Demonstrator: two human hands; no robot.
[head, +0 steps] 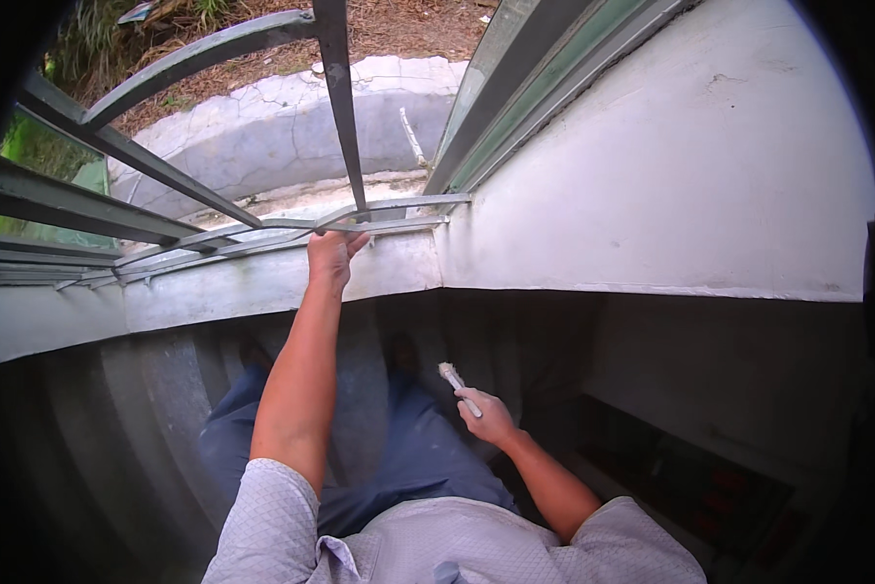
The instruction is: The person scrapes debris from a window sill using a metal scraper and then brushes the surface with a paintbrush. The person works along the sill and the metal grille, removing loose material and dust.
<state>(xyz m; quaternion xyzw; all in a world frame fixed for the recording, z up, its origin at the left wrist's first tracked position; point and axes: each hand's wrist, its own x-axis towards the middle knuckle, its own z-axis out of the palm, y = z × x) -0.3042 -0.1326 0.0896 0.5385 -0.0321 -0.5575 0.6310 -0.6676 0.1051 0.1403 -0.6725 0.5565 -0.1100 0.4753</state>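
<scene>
My left arm is stretched forward, and my left hand point(329, 252) grips the lower rail of a grey metal window grille point(401, 225). Its fingertips are partly hidden at the rail, close to the foot of an upright bar. Nearer my body, my right hand point(490, 417) is closed around the handle of a small brush point(451, 376). The brush has pale bristles and a whitish handle, and it points up and to the left. It is held apart from the grille and the wall.
A white sill wall point(277, 274) runs below the grille and meets a white side wall point(671, 175). The window frame point(510, 95) has green-tinted glass. Outside lies a cracked concrete kerb point(299, 131). Dark grey steps point(138, 409) lie below me at left.
</scene>
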